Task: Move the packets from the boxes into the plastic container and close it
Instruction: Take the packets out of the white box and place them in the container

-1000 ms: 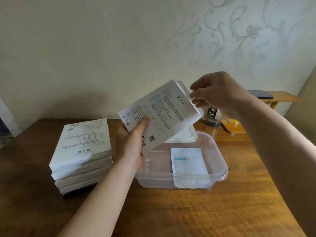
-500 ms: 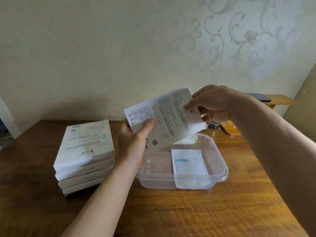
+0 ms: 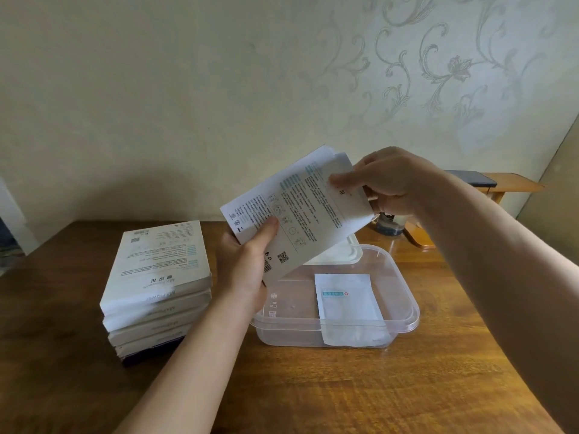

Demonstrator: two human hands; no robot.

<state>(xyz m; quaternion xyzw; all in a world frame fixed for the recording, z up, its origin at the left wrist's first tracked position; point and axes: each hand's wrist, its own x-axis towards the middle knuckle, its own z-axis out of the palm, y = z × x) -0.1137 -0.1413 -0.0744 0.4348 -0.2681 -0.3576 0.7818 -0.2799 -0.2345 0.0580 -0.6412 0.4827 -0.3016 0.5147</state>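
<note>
On the wooden tabletop (image 3: 344, 389) sits a stack of 4 white boxes (image 3: 156, 286) at the left and, just right of it, an open clear plastic container (image 3: 404, 296) with 1 white packet (image 3: 346, 300) lying inside. Above the container, a tilted white box (image 3: 297, 211) is held in both hands. The left hand (image 3: 247, 264) has its grip clamped on the lower corner, and the right hand (image 3: 391, 180) has its grip pinching the upper end.

A brown wooden table (image 3: 344, 396) stands against a pale wall (image 3: 188, 89) with curly flower patterns, and at the far right a small wooden shelf (image 3: 517, 185) has a dark flat thing (image 3: 473, 178) lying on it, with a small dark jar (image 3: 388, 227) near it
</note>
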